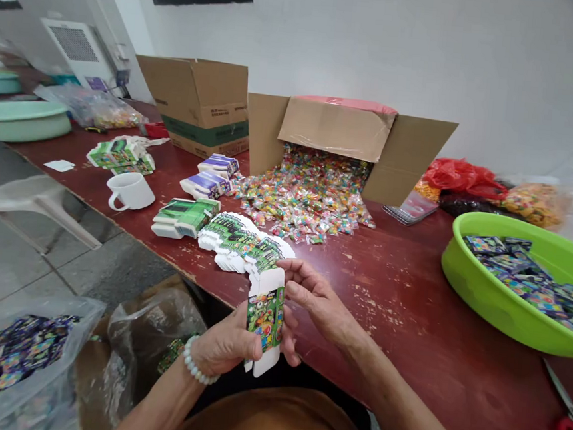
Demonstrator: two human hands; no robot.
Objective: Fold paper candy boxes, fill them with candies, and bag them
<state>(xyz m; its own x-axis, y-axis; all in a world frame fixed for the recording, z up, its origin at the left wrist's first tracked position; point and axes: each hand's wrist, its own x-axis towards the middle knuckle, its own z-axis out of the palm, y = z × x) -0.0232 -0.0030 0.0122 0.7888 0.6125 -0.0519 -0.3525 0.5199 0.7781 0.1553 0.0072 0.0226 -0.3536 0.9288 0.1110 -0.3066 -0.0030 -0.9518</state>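
Note:
My left hand [229, 339], with a beaded bracelet at the wrist, is closed round a small green printed carton [266, 320]. The carton stands upright, its white flaps sticking out at top and bottom. Beside its upper right edge is my right hand [316, 301], fingers apart and slightly curled; whether the fingertips touch the flap I cannot tell. Just beyond lies a fanned row of flattened green cartons [244, 243]. Further left are a stack of green cartons [186, 216] and purple cartons [209, 183].
Small wrapped candies [307, 207] spill from a tipped cardboard box [337, 129]. A green basin [512, 322] of dark sachets stands right, near scissors [570, 407]. A white mug [133, 191] sits near the table's left edge. Below left is a plastic bag [82, 311] of sachets.

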